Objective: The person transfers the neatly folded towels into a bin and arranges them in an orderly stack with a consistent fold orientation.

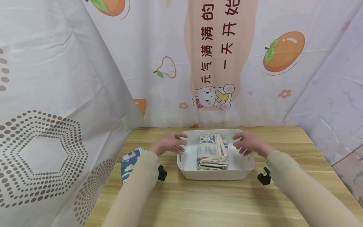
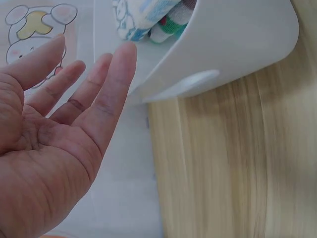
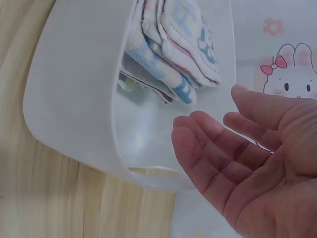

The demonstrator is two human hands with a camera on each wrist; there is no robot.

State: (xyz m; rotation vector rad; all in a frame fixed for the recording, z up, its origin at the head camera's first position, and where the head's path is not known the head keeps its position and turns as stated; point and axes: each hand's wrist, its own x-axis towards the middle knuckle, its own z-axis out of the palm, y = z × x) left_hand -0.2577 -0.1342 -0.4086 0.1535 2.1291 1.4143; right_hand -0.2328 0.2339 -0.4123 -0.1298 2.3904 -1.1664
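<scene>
A white plastic bin (image 1: 215,175) with cut-out side handles stands on the wooden table. Inside it lies a stack of folded towels (image 1: 212,148), the top one cream with a blue bear pattern. My left hand (image 1: 170,143) hovers by the bin's left end, fingers loosely bent and holding nothing. By the right end is my right hand (image 1: 249,143), also loosely bent with nothing in it. In the right wrist view the towels' folded layers (image 3: 173,49) show inside the bin. A blue, white and green cloth (image 1: 130,162) lies left of my left forearm, partly hidden by the sleeve.
The wooden table (image 1: 198,201) extends in front of the bin and to both sides. Behind it hangs a white printed curtain (image 1: 158,41) with fruit and a cartoon rabbit. A black wrist-camera piece (image 1: 264,177) sits under the right sleeve, and another (image 1: 162,173) under the left.
</scene>
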